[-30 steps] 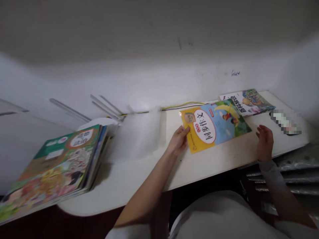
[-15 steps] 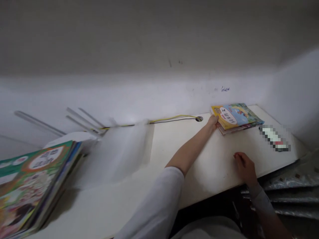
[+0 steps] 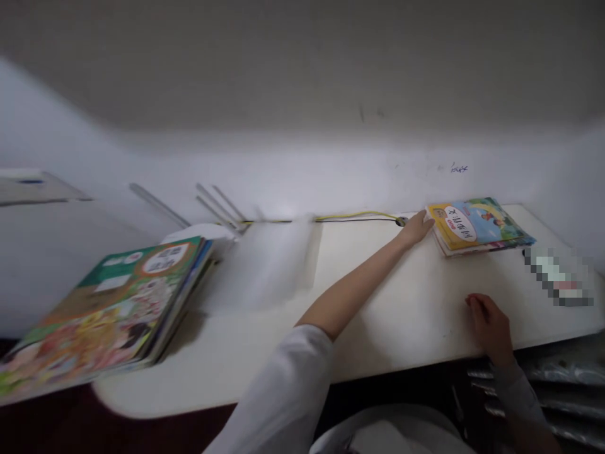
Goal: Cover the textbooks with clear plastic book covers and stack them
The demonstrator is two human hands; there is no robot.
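A yellow and blue picture book (image 3: 477, 224) lies on top of a small pile at the far right of the white table (image 3: 401, 328), against the wall. My left hand (image 3: 416, 228) is stretched far out. Its fingers lie flat against the book's left edge and hold nothing. My right hand (image 3: 489, 325) rests palm down near the table's front edge, fingers loosely bent, nothing in it.
A stack of colourful picture books (image 3: 118, 309) lies at the left end of the table. A pale translucent sheet (image 3: 269, 265) lies beside it. A yellow and black cable (image 3: 354, 217) runs along the wall. A pixelated dark object (image 3: 560, 277) lies at the right.
My left hand carried the yellow and blue book from the table's middle onto the pile at the far right and has loosened from it. My right hand drew back to the front edge.
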